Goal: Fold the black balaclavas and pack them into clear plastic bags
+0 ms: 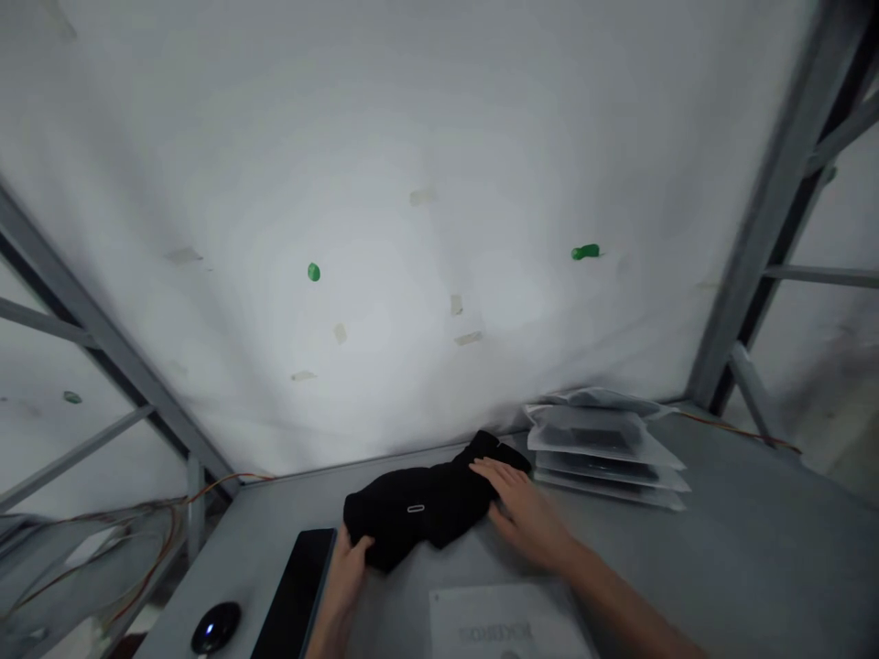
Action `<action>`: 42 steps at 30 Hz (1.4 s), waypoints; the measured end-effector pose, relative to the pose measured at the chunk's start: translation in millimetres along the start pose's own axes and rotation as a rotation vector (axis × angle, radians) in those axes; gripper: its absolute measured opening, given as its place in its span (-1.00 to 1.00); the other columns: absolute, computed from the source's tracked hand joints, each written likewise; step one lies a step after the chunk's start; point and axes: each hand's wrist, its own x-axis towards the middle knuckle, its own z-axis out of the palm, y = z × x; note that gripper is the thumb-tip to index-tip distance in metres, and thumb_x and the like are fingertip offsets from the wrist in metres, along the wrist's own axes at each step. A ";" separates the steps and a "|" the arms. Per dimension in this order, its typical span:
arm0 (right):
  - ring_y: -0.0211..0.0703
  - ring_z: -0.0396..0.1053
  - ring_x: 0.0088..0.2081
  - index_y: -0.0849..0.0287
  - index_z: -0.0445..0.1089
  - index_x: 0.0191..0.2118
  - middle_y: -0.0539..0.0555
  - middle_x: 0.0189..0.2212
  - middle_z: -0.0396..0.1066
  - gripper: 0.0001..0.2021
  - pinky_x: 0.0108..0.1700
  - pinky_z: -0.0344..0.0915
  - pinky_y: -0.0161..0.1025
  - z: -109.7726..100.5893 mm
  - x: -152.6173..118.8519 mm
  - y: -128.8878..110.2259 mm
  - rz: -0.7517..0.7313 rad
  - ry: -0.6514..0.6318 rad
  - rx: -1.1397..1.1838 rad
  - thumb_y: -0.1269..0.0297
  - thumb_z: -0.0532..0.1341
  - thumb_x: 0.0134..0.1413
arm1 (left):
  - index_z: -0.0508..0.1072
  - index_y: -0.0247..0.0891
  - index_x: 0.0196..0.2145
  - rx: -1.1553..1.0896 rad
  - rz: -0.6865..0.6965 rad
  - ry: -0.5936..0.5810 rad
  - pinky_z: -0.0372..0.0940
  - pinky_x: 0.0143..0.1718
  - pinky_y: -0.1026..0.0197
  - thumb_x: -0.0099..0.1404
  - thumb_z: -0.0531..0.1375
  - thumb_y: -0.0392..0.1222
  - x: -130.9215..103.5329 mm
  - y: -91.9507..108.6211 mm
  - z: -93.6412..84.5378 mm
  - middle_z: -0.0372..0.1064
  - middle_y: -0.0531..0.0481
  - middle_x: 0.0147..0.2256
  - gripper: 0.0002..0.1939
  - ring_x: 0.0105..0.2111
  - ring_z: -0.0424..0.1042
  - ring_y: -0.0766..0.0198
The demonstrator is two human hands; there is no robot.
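A black cloth garment (453,499) with a small white oval mark lies loosely spread on the grey table. Its exact kind is hard to make out. My left hand (349,558) pinches its lower left corner, thumb on top and the other fingers hidden underneath. On the garment's right part rests my right hand (526,513), its fingers stretched out over the cloth. Below the garment, near the front edge of the view, lies a frosted plastic bag (504,622) with faint printed lettering.
A stack of frosted bags (611,458) with dark contents stands at the back right. Left of my left hand lies a dark flat tablet-like device (295,590). A round black device (216,627) with a lit spot sits further left. Behind rises a white sheet wall (439,256) between metal posts.
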 end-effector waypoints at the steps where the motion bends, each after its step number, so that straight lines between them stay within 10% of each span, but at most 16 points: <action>1: 0.03 0.14 0.27 0.14 0.19 0.25 0.18 0.23 0.26 -0.36 0.29 0.02 0.10 1.5 6.6 4.8 0.000 -0.065 -0.053 0.50 0.05 -0.03 | 0.37 -0.23 0.05 0.036 0.018 0.022 0.37 0.03 -0.04 0.20 0.18 -0.35 1.0 1.9 -1.2 0.53 -0.08 -0.20 -0.57 -0.08 0.52 0.04; 7: 0.07 0.30 0.07 0.17 0.37 0.05 0.19 -0.07 0.44 -0.49 0.27 -0.02 0.11 -0.5 23.2 17.1 -0.046 -0.231 -0.214 0.46 0.17 -0.12 | 0.15 -0.25 0.24 0.344 0.245 0.194 0.08 0.24 -0.18 0.24 0.14 -0.27 -11.1 26.7 4.8 0.28 -0.22 0.12 -0.39 0.23 0.18 -0.07; 11: 0.07 0.34 -0.07 0.09 0.44 -0.25 0.11 -0.21 0.43 -0.83 0.04 0.21 0.01 -3.5 21.8 10.6 -0.066 -0.292 -0.218 0.31 0.25 -0.03 | 0.43 -0.21 0.00 0.897 0.568 -0.128 0.23 0.09 -0.09 0.37 -0.03 -0.25 -17.5 49.7 38.2 0.41 -0.15 -0.05 -0.66 0.02 0.36 0.01; 16: -0.01 0.38 -0.11 0.11 0.41 -0.20 0.15 -0.15 0.42 -0.77 -0.08 0.27 -0.08 3.7 22.4 10.0 -0.006 -0.237 -0.262 0.24 0.01 0.30 | 0.55 -0.21 -0.25 1.011 0.569 -0.397 0.29 -0.04 0.09 0.34 0.02 -0.25 4.0 61.9 84.1 0.49 -0.10 -0.21 -0.72 -0.11 0.42 0.10; 23: 0.06 0.29 0.07 0.12 0.35 -0.42 0.13 -0.12 0.45 -0.95 0.28 -0.09 0.10 -1.5 38.6 17.4 -0.038 -0.228 -0.267 0.35 0.26 -0.05 | 0.23 -0.32 0.27 1.050 0.552 -0.484 0.13 0.20 0.05 0.15 0.15 -0.27 24.4 63.3 103.3 0.21 -0.20 0.26 -0.30 0.26 0.14 -0.02; 30: -0.03 0.40 -0.16 0.12 0.36 -0.14 0.09 -0.23 0.49 -0.69 0.05 0.17 -0.07 -17.8 16.2 -13.9 -0.144 -0.302 -0.205 0.52 0.12 -0.04 | -0.22 -0.15 0.41 1.078 0.529 -0.406 0.30 0.02 0.11 0.32 0.03 -0.17 28.9 64.4 107.2 -0.11 -0.11 0.39 -0.22 0.13 0.34 0.00; 36: -0.02 0.43 -0.17 0.05 0.35 -0.02 0.09 -0.14 0.49 -0.69 -0.13 0.23 -0.17 -38.7 -24.0 -35.0 -0.196 -0.426 -0.026 0.28 0.23 0.08 | -0.02 -0.24 0.37 1.126 0.536 -0.364 0.30 -0.01 0.06 0.37 0.03 -0.17 30.5 67.2 114.9 0.11 -0.27 0.28 -0.35 0.07 0.38 -0.04; 42: -0.14 0.43 -0.14 0.09 0.44 -0.12 0.06 -0.19 0.51 -0.73 -0.07 0.28 -0.22 -24.8 20.7 -4.4 -0.091 -0.214 0.085 0.39 -0.01 0.29 | 0.35 -0.19 0.14 1.112 0.664 -0.512 0.16 0.19 -0.04 0.28 0.16 -0.04 -1.5 79.9 113.3 0.33 -0.14 0.14 -0.51 0.18 0.25 -0.01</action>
